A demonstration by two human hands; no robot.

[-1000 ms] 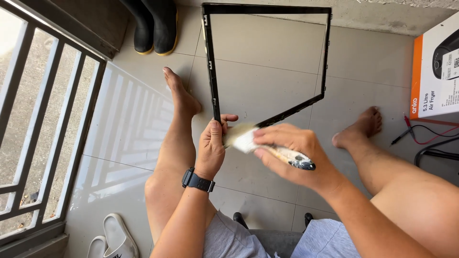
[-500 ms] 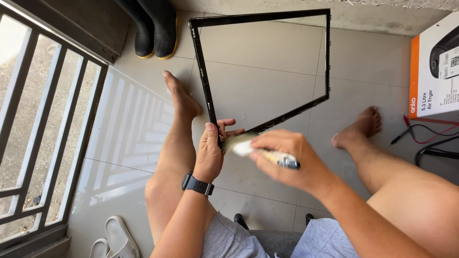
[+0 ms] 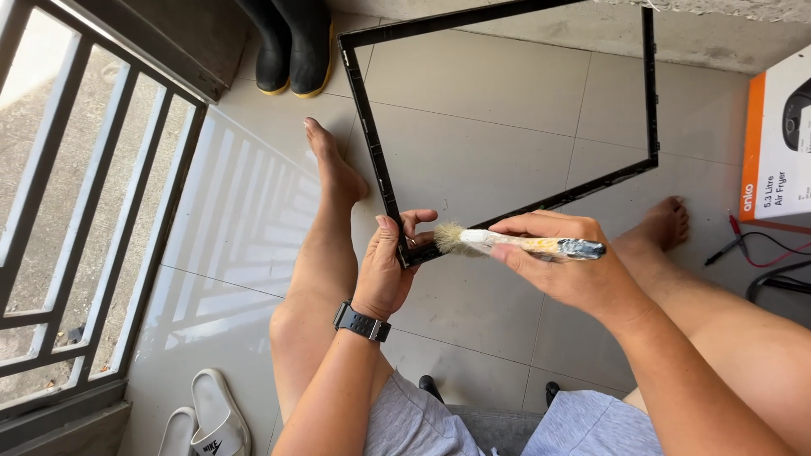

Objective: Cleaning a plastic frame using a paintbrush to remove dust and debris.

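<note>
A white cardboard box (image 3: pixel 781 139) with an orange band down its side lies on the tiled floor (image 3: pixel 481 127), well to the right of the frame (image 3: pixel 376 165); it carries a dark picture of an appliance and some print on the orange band. Just below the box, red and black cables (image 3: pixel 752 249) trail over the tiles.

The frame is a thin black 4-sided one with nothing inside it, so the tiles show through. It is tilted, with 1 corner pointing down toward the person. The left hand (image 3: pixel 387 266), with a black watch (image 3: pixel 361 322) on its wrist, has its grip clenched on that lower corner, thumb and fingers pinching the black edge. The right hand (image 3: pixel 566 270), just right of the same corner, grasps a paintbrush (image 3: pixel 528 245) by its handle; the brush lies nearly level, and its pale bristles touch the frame right beside the left fingertips.

Behind the frame's upper left corner stand 2 black rubber boots (image 3: pixel 291 42). Far below and left of the frame lie white sandals (image 3: pixel 211 418), next to a metal railing (image 3: pixel 93 203).
</note>
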